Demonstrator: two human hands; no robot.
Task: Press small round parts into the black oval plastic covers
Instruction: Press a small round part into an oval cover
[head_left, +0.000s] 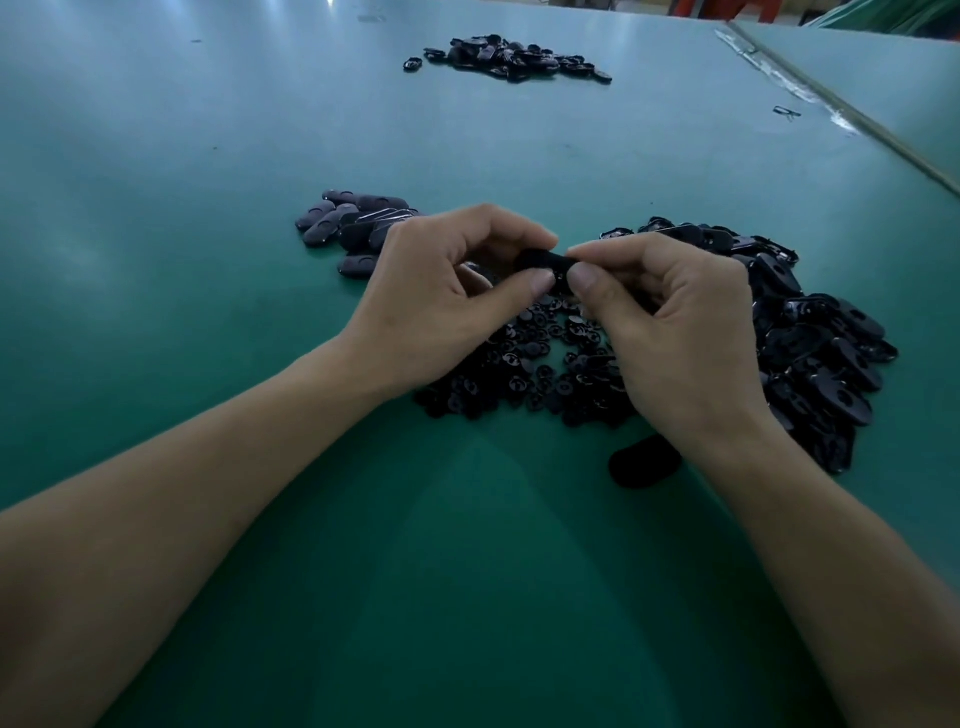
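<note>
1. Covers and round parts all lie on the big green tabletop (208, 364).
2. A heap of covers (810, 332) sits toward the right edge, just beside the right hand (675, 332).
3. The round parts (540, 353) lie in a pile near the middle, under both hands.
4. A far pile (514, 57) of black pieces lies near the far edge. A left pile (353, 223) of covers sits just behind the left hand (441, 291). A lone cover (644, 462) lies by the right wrist.
5. Both hands meet above the round parts. Each one pinches an end of the held cover (543, 260) between thumb and first finger. The other fingers are curled in.
6. The held cover is up in the air, off the tabletop. Fingers hide its middle, so I cannot tell if a round part is in it.
7. To do this step well, I think the cover should stay flat. The round part should sit straight over its hole, and both thumbs should push evenly. A crooked push may jam it.
</note>
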